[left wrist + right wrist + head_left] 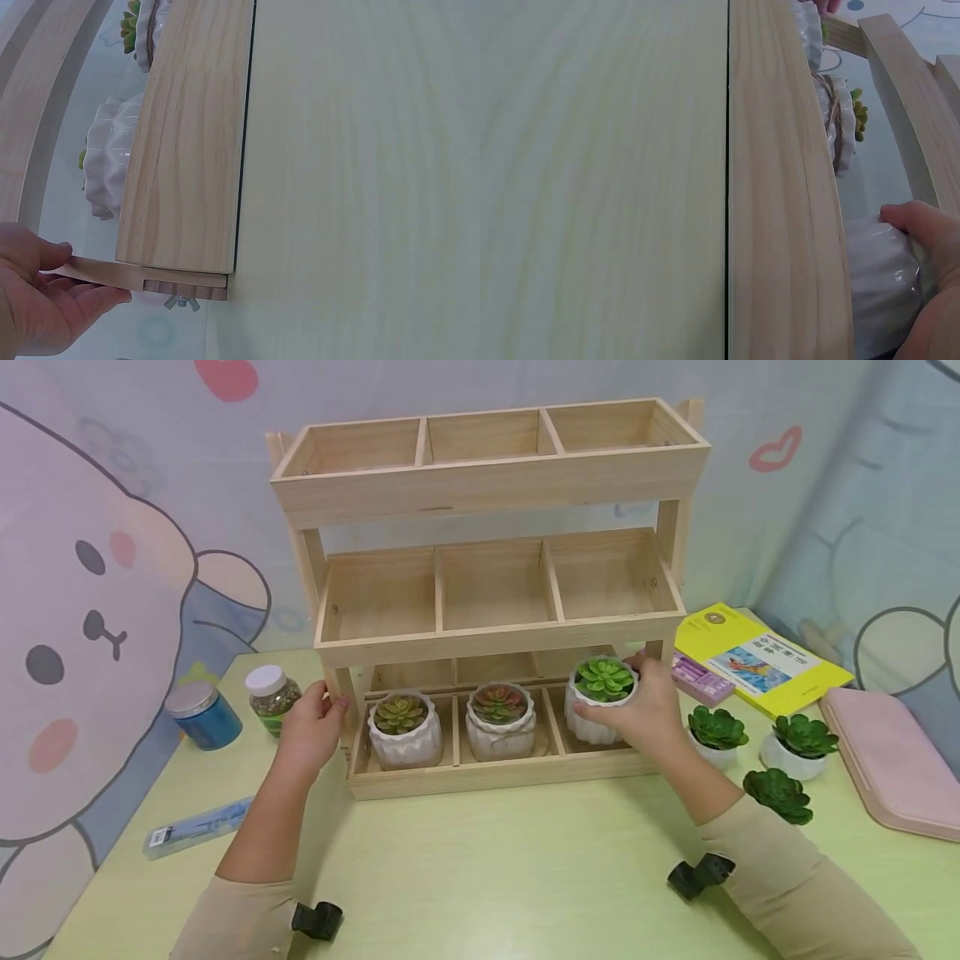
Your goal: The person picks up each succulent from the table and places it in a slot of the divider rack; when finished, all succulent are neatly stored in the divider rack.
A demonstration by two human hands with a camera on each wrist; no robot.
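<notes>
A three-tier wooden plant shelf point(495, 635) stands on the table. My left hand point(310, 731) pinches its left upright point(101, 271) between thumb and fingers, low on the frame. With my right hand point(651, 703) I grip a white pot point(881, 281) holding a bright green succulent point(604, 679), at the bottom tier's right compartment. Whether its base touches the compartment floor is hidden. In the bottom tier's left compartment sits a white pot point(406, 745) with a yellow-green succulent. The middle compartment holds another white pot point(501, 737), tied with twine, with a reddish succulent.
Right of the shelf are two potted succulents point(717, 728) point(801, 745), a dark green succulent point(778, 795), a yellow book point(813, 670), a purple box point(701, 678) and a pink case point(892, 752). To the left stand a blue jar point(206, 718), a lidded jar point(272, 693) and a flat clear package point(198, 827).
</notes>
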